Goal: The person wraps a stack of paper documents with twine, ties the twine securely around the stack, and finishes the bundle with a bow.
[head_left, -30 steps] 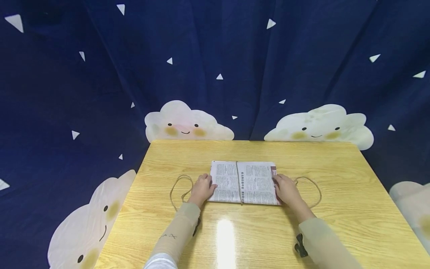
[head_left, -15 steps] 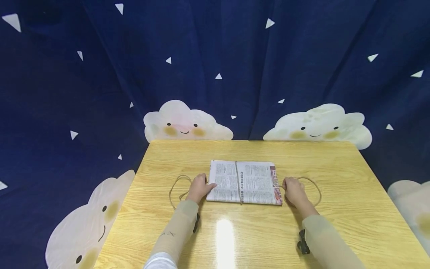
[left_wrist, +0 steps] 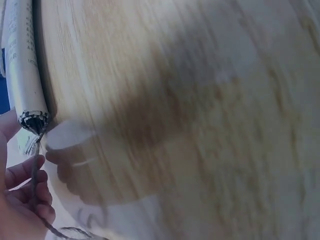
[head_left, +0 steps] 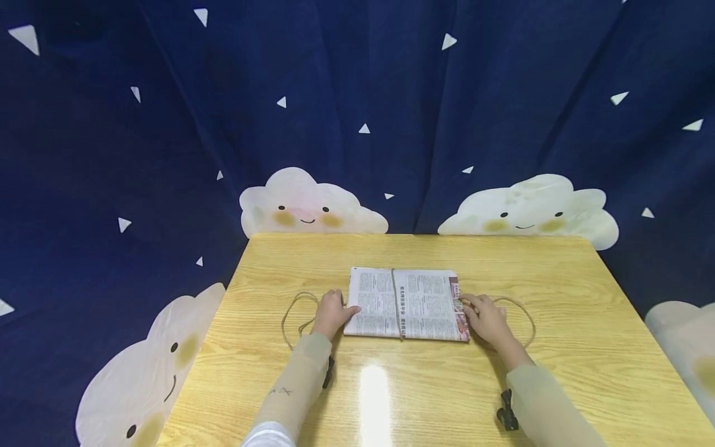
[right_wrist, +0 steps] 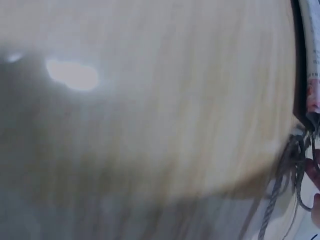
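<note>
A folded newspaper (head_left: 424, 304) lies flat in the middle of the table, with twine (head_left: 397, 298) running across its top. At its left edge, my left hand (head_left: 331, 315) holds it, thumb on the printed face. In the left wrist view, the curled fingers (left_wrist: 37, 187) sit below the newspaper's end (left_wrist: 34, 117), with twine passing along them. My right hand (head_left: 488, 320) is at the opposite edge, its fingertips spread near the paper. The right wrist view shows looped twine (right_wrist: 299, 172) beside these fingers; most of that hand is out of frame.
Loose twine (head_left: 285, 316) curves on the wooden table (head_left: 424, 391) behind the left hand, and another twine loop (head_left: 527, 310) lies right of the right hand. A dark blue curtain (head_left: 335, 74) with cloud prints hangs along the table's far edge.
My right hand drew off the newspaper's right edge to the right, then came back to it with fingers spreading. The newspaper shifted slightly left; my left hand stayed almost still.
</note>
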A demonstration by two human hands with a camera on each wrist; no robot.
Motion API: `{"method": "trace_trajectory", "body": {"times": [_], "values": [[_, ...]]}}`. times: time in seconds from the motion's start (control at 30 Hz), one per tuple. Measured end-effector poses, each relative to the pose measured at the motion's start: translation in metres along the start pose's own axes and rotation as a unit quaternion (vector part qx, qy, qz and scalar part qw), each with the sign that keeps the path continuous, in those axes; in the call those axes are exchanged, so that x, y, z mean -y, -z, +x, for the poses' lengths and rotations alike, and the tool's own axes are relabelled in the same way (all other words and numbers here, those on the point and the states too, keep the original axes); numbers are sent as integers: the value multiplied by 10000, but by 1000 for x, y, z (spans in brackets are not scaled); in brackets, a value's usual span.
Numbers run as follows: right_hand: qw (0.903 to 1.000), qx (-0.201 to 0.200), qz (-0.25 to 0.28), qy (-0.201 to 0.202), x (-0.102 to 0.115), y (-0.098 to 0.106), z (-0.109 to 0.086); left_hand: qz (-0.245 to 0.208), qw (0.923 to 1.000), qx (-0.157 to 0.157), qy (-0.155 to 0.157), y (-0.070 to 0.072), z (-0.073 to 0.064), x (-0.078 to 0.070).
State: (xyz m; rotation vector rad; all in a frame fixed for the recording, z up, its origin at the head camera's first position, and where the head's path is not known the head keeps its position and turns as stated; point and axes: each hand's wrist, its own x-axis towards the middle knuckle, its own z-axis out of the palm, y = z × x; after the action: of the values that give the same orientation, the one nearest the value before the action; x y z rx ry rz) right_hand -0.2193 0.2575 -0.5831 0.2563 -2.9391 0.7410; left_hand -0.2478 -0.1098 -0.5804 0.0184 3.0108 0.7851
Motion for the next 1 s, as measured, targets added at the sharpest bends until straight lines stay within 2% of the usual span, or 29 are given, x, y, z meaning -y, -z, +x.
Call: {"method": "trace_trajectory", "body": {"times": [0.1, 0.2, 0.33, 0.4, 0.43, 0.5, 0.6, 0.63, 0.7, 0.83, 1.0], "values": [[9994, 57, 94, 329, 3, -1, -7, 91, 9999, -75, -61, 1, -1, -1], [9981, 177, -68, 588, 5, -3, -12, 91, 9996, -204, -172, 3, -4, -1], [9970, 237, -263, 690, 4, -7, -17, 132, 9941, -906, -589, 5, -13, -1], [9970, 234, -292, 683, 3, -8, -18, 94, 9892, -1321, -630, 5, -17, -1], [9969, 223, -306, 687, 3, -9, -19, -24, 9885, -1414, -538, 5, -19, -2], [9970, 188, -302, 684, 3, -10, -20, -422, 9899, -1345, -138, 6, -23, -2], [9971, 142, -302, 690, 3, -12, -21, -986, 9876, -1038, 646, 6, -28, -1], [9971, 123, -293, 692, 3, -13, -21, -1155, 9849, -944, 879, 7, -30, -1], [9972, 108, -280, 683, 3, -13, -22, -1388, 9781, -964, 1213, 6, -31, 1], [9973, 164, -270, 662, 3, -13, -22, -1640, 9648, -1228, 1648, 6, -30, 5], [9972, 120, -278, 690, 3, -13, -23, -1932, 9479, -1406, 2105, 8, -27, 5]]}}
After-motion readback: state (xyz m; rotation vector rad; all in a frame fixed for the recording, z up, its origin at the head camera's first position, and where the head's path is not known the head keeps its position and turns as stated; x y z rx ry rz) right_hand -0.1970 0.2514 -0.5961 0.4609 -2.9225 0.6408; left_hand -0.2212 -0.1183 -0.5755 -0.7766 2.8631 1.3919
